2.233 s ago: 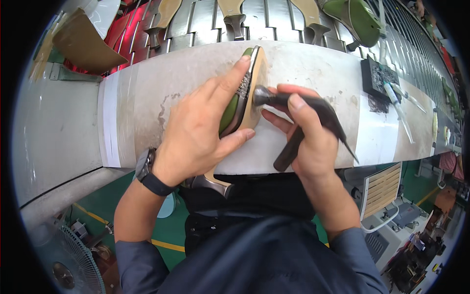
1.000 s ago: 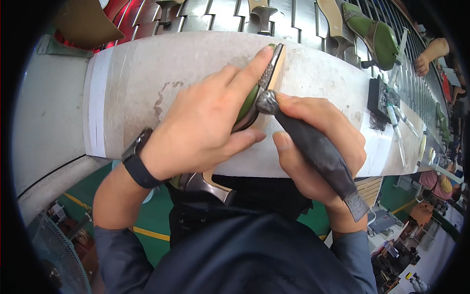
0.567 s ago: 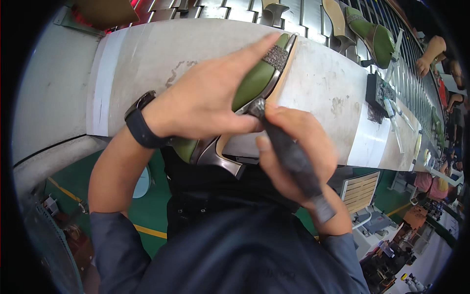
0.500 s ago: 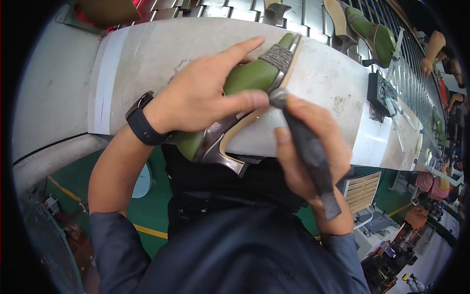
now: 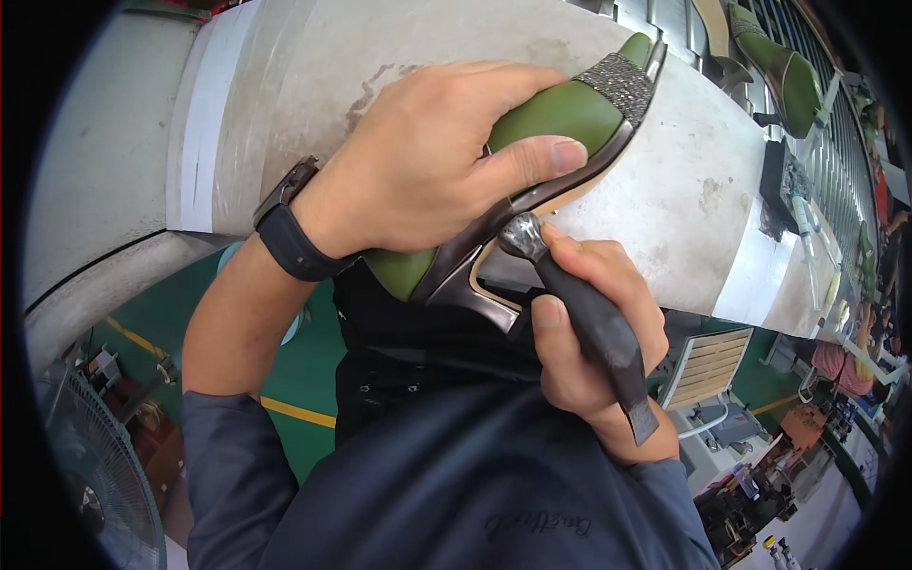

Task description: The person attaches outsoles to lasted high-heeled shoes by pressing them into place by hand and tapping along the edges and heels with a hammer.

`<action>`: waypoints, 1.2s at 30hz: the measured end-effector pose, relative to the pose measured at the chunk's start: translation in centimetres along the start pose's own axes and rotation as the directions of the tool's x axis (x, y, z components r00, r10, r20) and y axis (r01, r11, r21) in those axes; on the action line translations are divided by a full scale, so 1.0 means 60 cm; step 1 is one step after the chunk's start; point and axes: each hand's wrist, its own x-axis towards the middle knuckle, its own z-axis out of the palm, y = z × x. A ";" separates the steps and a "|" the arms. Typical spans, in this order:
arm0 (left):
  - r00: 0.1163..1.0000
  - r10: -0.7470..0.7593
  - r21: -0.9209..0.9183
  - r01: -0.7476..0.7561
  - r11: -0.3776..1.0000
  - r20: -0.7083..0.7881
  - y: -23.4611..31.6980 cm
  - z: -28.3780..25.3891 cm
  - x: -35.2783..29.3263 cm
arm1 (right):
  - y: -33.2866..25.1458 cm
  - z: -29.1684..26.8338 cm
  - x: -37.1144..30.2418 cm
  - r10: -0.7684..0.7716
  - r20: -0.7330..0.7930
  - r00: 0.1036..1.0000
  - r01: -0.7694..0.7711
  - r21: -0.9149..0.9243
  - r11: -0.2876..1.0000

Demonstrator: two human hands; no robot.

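My left hand (image 5: pixel 432 157) is closed over a high-heeled shoe (image 5: pixel 622 85), gripping it on its side. The shoe sits on a green shoe last (image 5: pixel 560 119), with a glittery band near the toe and a dark metallic sole edge and heel (image 5: pixel 480 306). My left thumb lies along the last, and part of the shoe is hidden under the palm. In my right hand (image 5: pixel 617 285) is a hammer (image 5: pixel 594 318) with a thick dark handle. Its rounded metal head is at the sole edge, near the arch; whether it touches, I cannot tell.
Under the shoe lies a worn pale bench top (image 5: pixel 703 142). Beyond it runs a metal slatted conveyor carrying another green last with a shoe (image 5: pixel 784 81). A black box (image 5: pixel 781 180) and clear syringe-like tubes (image 5: pixel 807 223) sit at right. A fan (image 5: pixel 100 475) stands lower left.
The shoe and my left hand have shifted right in view. The hammer head has come from the thumb tip down to the arch side of the sole.
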 end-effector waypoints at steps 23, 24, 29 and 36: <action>0.998 0.064 0.212 -0.060 0.975 -0.016 0.037 -0.012 0.065 | -0.014 -0.060 0.058 0.144 0.091 0.985 -0.153 0.090 0.984; 0.994 0.062 0.209 -0.044 0.977 -0.084 0.055 -0.019 0.064 | -0.014 -0.075 0.057 0.232 0.021 0.973 -0.233 0.107 0.967; 0.878 0.370 -0.189 -0.436 0.880 -0.302 0.182 -0.046 0.032 | -0.066 -0.128 0.071 0.172 -0.199 0.965 -0.079 0.406 0.910; 0.910 0.284 -0.068 -0.317 0.946 -0.302 0.225 -0.014 0.002 | -0.186 -0.173 0.079 -0.078 -0.106 0.991 0.081 0.022 0.996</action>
